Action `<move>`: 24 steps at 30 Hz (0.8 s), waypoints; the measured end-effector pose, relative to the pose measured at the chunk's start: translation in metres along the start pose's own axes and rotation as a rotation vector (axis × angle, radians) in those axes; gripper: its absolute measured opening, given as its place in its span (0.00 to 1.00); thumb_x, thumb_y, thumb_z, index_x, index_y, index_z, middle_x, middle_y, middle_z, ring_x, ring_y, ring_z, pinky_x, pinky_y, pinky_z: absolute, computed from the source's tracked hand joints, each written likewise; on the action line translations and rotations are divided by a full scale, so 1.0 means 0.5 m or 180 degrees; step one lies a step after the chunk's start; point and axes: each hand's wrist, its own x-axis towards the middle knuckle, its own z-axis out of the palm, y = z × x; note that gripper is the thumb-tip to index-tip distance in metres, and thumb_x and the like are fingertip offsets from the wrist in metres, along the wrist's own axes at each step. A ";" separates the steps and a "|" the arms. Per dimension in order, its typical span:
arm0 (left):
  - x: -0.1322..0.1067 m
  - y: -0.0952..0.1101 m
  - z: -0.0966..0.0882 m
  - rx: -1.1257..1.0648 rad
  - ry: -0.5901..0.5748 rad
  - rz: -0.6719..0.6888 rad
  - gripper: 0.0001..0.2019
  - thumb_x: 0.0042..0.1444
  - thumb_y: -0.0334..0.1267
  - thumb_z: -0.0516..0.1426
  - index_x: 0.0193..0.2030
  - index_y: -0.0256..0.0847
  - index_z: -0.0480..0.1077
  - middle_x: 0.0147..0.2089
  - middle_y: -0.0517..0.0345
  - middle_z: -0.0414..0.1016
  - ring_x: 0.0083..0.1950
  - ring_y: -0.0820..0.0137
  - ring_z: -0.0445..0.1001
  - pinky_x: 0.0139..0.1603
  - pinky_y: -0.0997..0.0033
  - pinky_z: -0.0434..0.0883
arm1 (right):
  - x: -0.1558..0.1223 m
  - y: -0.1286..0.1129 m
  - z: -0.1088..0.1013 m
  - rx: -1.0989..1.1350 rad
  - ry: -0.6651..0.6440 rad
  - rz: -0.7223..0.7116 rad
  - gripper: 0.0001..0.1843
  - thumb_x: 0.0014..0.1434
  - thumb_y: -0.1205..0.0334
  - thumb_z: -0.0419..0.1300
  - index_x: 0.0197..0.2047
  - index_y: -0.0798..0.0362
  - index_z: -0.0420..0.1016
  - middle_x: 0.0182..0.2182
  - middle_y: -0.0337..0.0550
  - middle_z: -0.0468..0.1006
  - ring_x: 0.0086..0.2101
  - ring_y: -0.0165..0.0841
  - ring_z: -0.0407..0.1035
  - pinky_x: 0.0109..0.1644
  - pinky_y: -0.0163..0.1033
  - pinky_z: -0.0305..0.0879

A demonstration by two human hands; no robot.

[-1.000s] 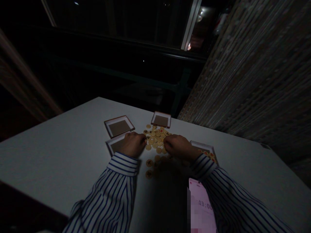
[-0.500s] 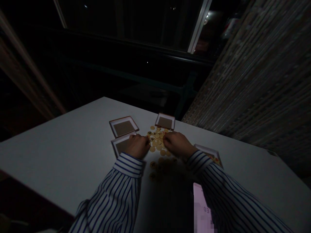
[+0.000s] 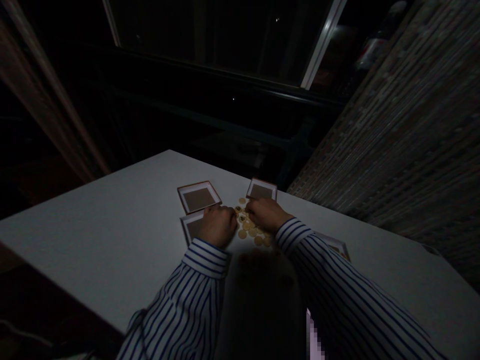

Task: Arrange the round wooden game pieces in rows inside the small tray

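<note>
Round, pale yellow xiangqi pieces lie in a loose heap on the white table, some showing dark characters. At the heap's left edge is my left hand, its fingers curled closed; whether a piece is in them is hidden. My right hand reaches over the heap's far right part, fingertips pinched together close to the pieces; what they hold, if anything, is too dark to make out. Under and behind my left hand sits a shallow tray, partly covered by it. More pieces lie in shadow nearer to me.
Another shallow tray stands at the back left, and one more behind my right hand. A further tray is partly hidden by my right sleeve. A lit phone lies near the front. A curtain hangs at right.
My right hand has moved to the far side of the heap, towards the back tray. My left hand stays at the heap's left edge. The view has shifted slightly, and the phone shows less.
</note>
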 end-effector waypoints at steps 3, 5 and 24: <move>0.001 0.000 -0.006 -0.0015 0.0011 -0.0058 0.14 0.56 0.36 0.47 0.32 0.39 0.73 0.37 0.47 0.77 0.43 0.58 0.73 0.44 0.59 0.64 | 0.008 0.003 -0.002 0.0008 -0.0094 -0.0091 0.14 0.57 0.66 0.50 0.41 0.53 0.75 0.41 0.51 0.77 0.41 0.39 0.70 0.41 0.39 0.61; 0.000 0.000 -0.009 -0.0035 0.0019 -0.0066 0.14 0.57 0.36 0.46 0.33 0.39 0.73 0.37 0.48 0.77 0.43 0.58 0.73 0.44 0.59 0.64 | 0.013 0.007 -0.003 0.0036 -0.0164 -0.0163 0.14 0.56 0.66 0.51 0.41 0.52 0.75 0.40 0.50 0.77 0.41 0.40 0.71 0.41 0.39 0.61; 0.001 -0.002 -0.007 -0.0124 0.0234 -0.0242 0.13 0.57 0.37 0.47 0.35 0.40 0.73 0.38 0.50 0.77 0.43 0.61 0.72 0.44 0.61 0.64 | 0.018 0.058 0.006 0.2886 0.0080 0.0091 0.13 0.51 0.64 0.58 0.41 0.58 0.73 0.29 0.41 0.77 0.29 0.29 0.70 0.31 0.32 0.63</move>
